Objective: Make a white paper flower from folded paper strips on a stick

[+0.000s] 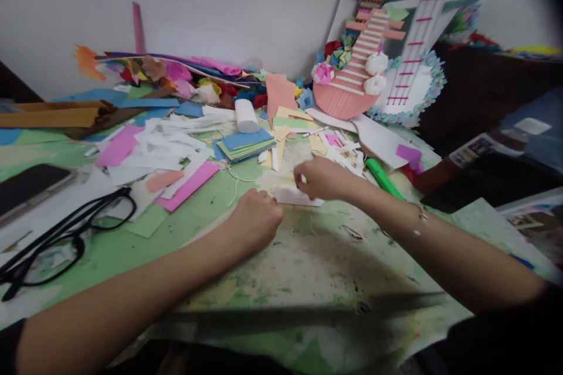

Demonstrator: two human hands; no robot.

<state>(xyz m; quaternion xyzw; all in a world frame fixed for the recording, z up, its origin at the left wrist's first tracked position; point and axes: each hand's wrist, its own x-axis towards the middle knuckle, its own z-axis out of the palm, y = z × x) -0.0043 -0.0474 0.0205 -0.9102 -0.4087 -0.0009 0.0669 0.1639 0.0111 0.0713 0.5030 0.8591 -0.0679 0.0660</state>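
Both my hands rest on a green, paint-stained table [308, 258]. My left hand [255, 220] is curled closed, knuckles up, just left of a small white paper piece [294, 195]; what its fingers hold is hidden. My right hand [323, 179] lies over the same white paper piece, fingers bent and pressed onto its far edge. A thin white string [236, 179] trails away from the paper toward a stack of blue and green card sheets [244, 143].
Black glasses [65, 234] and a dark phone [29, 184] lie at the left. Pink and white paper scraps [167, 164], a white tape roll [245, 115] and a green marker [385, 179] crowd the middle. A paper guitar craft [356, 79] leans on the wall.
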